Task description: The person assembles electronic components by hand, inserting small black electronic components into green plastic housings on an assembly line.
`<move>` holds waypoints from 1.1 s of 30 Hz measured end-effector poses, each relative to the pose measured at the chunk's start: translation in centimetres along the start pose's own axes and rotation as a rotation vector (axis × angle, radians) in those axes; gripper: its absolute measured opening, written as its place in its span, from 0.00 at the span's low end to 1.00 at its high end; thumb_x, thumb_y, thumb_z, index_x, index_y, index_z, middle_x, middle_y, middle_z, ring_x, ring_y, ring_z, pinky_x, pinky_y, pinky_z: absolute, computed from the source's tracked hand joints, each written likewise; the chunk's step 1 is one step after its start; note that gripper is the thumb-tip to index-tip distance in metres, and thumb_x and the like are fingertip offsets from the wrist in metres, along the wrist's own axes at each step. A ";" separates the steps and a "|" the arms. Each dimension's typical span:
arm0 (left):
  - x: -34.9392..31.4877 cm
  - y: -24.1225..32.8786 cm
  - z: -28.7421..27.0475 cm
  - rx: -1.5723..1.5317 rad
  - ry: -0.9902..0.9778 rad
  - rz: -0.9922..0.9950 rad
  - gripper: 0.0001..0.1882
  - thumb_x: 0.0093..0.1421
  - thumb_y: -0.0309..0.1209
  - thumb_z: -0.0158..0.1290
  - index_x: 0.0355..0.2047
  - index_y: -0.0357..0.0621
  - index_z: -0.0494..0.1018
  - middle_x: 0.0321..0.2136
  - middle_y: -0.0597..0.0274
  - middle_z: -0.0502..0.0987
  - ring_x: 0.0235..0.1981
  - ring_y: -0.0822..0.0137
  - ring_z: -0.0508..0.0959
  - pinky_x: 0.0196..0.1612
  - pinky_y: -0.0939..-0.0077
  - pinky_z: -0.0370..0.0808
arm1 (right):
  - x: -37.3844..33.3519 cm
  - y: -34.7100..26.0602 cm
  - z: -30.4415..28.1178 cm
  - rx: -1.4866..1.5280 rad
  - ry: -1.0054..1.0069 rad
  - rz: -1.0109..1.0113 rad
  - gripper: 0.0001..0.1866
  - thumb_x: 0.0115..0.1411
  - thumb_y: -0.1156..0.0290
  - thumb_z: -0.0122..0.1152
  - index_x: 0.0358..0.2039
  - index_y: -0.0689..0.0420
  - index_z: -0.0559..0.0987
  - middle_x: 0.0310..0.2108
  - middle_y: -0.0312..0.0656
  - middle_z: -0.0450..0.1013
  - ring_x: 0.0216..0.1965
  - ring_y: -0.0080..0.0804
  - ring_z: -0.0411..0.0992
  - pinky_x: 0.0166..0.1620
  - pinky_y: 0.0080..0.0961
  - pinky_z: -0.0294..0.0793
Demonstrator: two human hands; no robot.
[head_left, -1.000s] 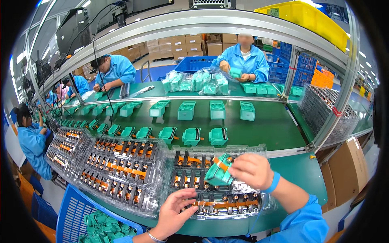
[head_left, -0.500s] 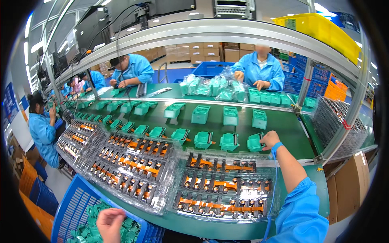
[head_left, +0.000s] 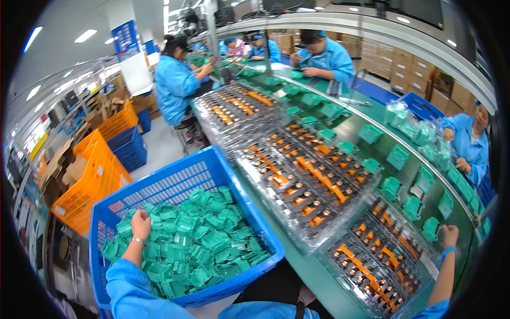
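Note:
My left hand point(head_left: 141, 226) is over the blue basket point(head_left: 260, 199), above a heap of loose green plastic housings point(head_left: 199, 236). Its fingers are curled together, and I cannot make out what they hold. At the lower right, my right hand point(head_left: 449, 235) has its fingers closed at the edge of a green plastic housing point(head_left: 431, 228) on the green belt point(head_left: 366, 151). That wrist wears a blue band. Clear trays point(head_left: 313, 181) of black parts with orange strips lie between my hands, and a nearer one point(head_left: 380, 255) sits beside my right forearm.
More green housings point(head_left: 397, 157) stand in rows along the belt. Co-workers in blue point(head_left: 324, 58) sit across the line and at the far left end. Orange crates point(head_left: 87, 189) and a dark blue crate point(head_left: 127, 149) stand on the floor at left. A metal rail point(head_left: 319, 21) spans overhead.
The view has swung left and down, bringing the whole basket into sight. My left hand has moved over the heap of housings. My right hand remains at a housing on the belt.

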State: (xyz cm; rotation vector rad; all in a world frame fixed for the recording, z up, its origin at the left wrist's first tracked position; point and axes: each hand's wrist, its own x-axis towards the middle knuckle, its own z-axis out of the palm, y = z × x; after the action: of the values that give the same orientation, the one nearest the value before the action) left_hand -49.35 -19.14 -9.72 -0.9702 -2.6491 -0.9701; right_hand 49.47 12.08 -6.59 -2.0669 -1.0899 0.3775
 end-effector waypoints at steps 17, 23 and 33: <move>2.4 6.9 3.9 0.055 -0.291 0.458 0.19 0.48 0.41 0.60 0.36 0.41 0.75 0.37 0.52 0.76 0.43 0.54 0.73 0.48 0.65 0.67 | -19.0 -10.7 -1.5 0.306 -0.145 -0.521 0.08 0.62 0.76 0.47 0.40 0.62 0.70 0.42 0.37 0.65 0.45 0.22 0.63 0.51 0.18 0.58; 1.7 8.0 7.8 0.481 -0.668 0.077 0.26 0.43 0.45 0.61 0.37 0.38 0.74 0.36 0.47 0.76 0.42 0.50 0.75 0.46 0.61 0.71 | -25.7 -17.0 0.7 0.342 -0.293 -0.700 0.06 0.55 0.85 0.45 0.31 0.61 0.68 0.32 0.38 0.59 0.33 0.23 0.60 0.37 0.17 0.60; 0.8 8.2 5.8 -0.180 -0.229 0.312 0.09 0.49 0.22 0.54 0.33 0.42 0.71 0.31 0.59 0.74 0.33 0.65 0.74 0.37 0.72 0.71 | -27.9 -16.3 0.7 0.286 -0.306 -0.712 0.05 0.52 0.83 0.54 0.31 0.62 0.73 0.33 0.43 0.69 0.33 0.28 0.68 0.37 0.21 0.68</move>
State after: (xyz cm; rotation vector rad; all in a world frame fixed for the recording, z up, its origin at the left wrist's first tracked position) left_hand -44.41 -10.29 -9.68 -1.5660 -2.5007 -1.0905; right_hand 23.09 -4.14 2.64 -1.2850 -1.7486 0.4565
